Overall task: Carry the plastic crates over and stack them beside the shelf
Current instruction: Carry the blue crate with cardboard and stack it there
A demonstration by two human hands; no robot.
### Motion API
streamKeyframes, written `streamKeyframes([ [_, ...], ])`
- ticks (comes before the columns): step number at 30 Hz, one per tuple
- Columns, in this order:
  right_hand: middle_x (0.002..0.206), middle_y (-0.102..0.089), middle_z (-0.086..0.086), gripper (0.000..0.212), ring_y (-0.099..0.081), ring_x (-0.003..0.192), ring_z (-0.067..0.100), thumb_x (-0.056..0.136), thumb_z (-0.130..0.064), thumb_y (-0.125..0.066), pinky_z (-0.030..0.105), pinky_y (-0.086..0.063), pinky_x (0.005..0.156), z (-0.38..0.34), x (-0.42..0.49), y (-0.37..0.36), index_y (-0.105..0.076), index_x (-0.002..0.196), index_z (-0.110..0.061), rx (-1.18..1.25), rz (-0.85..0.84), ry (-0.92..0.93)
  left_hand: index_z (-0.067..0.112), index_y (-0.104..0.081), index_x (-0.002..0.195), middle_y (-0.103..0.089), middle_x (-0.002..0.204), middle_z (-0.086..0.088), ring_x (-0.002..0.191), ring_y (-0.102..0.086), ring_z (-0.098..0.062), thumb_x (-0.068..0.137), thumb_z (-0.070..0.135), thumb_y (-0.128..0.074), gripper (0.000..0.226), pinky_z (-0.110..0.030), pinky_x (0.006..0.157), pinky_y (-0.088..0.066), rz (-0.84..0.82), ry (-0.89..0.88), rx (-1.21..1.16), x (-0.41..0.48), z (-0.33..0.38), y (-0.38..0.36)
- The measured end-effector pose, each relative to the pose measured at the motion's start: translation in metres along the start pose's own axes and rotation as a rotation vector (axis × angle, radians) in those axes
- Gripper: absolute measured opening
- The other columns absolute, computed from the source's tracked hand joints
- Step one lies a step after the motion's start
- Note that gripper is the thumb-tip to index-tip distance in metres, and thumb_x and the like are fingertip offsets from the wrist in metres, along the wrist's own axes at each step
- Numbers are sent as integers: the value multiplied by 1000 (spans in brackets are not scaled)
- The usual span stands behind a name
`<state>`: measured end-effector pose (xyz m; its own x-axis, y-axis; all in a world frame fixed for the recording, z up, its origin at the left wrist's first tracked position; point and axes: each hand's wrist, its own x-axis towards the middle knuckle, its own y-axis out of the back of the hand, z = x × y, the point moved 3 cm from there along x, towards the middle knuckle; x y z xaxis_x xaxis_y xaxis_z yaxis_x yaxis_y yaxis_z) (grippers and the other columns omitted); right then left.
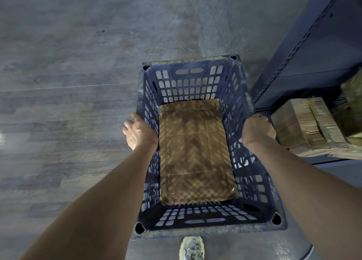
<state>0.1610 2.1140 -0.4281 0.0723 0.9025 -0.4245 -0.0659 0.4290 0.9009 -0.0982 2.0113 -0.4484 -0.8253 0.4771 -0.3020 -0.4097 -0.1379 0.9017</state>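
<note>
Beside the dark blue metal shelf (313, 50), on its left, a blue plastic crate (205, 232) sits open-topped below the camera, with a sheet of cardboard (195, 152) lining its bottom. Both bare forearms reach down along its long sides. The right hand (257, 129) grips the right rim, knuckles up and fingers curled over the outside edge, where their tips are hidden. The left hand (140, 132) lies at the left rim with its fingers loose and spread, clasping nothing (whether it touches the plastic is hard to tell). Whether the crate rests on the grey floor (68, 83) or hangs lifted cannot be made out. Bundles of flattened cardboard (305, 124) lie on the low shelf board, cut off at the right, and one shoe (192, 248) shows below the near rim.
</note>
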Motion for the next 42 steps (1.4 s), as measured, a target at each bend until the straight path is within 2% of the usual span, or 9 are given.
streamKeyframes([
  [6, 136, -40, 30, 56, -48, 123, 40, 94, -2, -49, 39, -49, 91, -1, 3, -2, -25, 140, 17, -9, -9, -11, 6, -18, 148, -35, 139, -19, 126, -37, -35, 85, -2, -60, 76, -41, 96, -45, 0, -38, 126, 1, 3, -3],
  [13, 135, -40, 28, 64, -46, 123, 38, 90, -3, -59, 39, -49, 90, 1, 2, -4, -26, 141, 15, -8, -11, 29, 2, -13, 149, -33, 139, -21, 126, -38, -35, 85, 0, -63, 81, -40, 97, -45, -12, -100, 214, -3, 3, -2],
  [16, 141, -30, 27, 78, -37, 130, 37, 87, -6, -64, 41, -45, 97, 6, -9, -7, -15, 145, 13, -4, -4, 31, 3, -16, 146, -30, 138, -20, 125, -37, -34, 78, 2, -70, 87, -39, 99, -42, -12, -135, 312, -14, -3, 3],
  [18, 145, -24, 25, 80, -31, 133, 37, 88, -12, -63, 44, -40, 104, 11, -21, -9, -12, 146, 9, -51, 38, 57, 6, -22, 143, -31, 135, -20, 122, -37, -33, 77, 0, -68, 81, -39, 100, -41, 19, -165, 341, -27, -9, 6],
  [21, 145, -23, 22, 76, -30, 133, 35, 87, -15, -64, 44, -35, 109, 16, -43, -8, -20, 147, 3, -147, 98, 149, 7, -30, 140, -35, 130, -18, 117, -40, -31, 81, -1, -61, 66, -37, 99, -42, 53, -208, 373, -56, -16, 10],
  [26, 139, -38, 17, 55, -38, 128, 33, 86, -8, -60, 42, -36, 105, 20, -94, -2, -42, 139, -7, -154, -1, 257, 4, -49, 129, -40, 129, -15, 116, -42, -29, 90, 4, -52, 40, -37, 100, -41, 41, -252, 340, -116, -19, 16],
  [33, 129, -52, 13, 38, -49, 121, 32, 88, -2, -53, 40, -43, 95, 60, -167, 16, -57, 125, -10, -84, -30, 353, 7, -58, 126, -44, 132, -13, 122, -42, -29, 90, 7, -53, 36, -38, 105, -36, -46, -299, 247, -219, -9, 45],
  [39, 107, -57, 11, 19, -57, 109, 32, 83, 3, -55, 33, -42, 76, 100, -225, 35, -61, 93, -11, 37, -35, 394, 10, -59, 126, -42, 142, -12, 130, -39, -29, 87, -4, -55, 42, -39, 111, -34, -66, -332, 164, -294, -5, 80],
  [42, 117, -60, 11, 29, -57, 112, 30, 83, 2, -57, 33, -48, 83, 121, -253, 46, -65, 108, -11, 78, -6, 392, 10, -59, 127, -45, 137, -11, 127, -43, -27, 86, -4, -57, 44, -38, 110, -35, -62, -359, 154, -327, -7, 100],
])
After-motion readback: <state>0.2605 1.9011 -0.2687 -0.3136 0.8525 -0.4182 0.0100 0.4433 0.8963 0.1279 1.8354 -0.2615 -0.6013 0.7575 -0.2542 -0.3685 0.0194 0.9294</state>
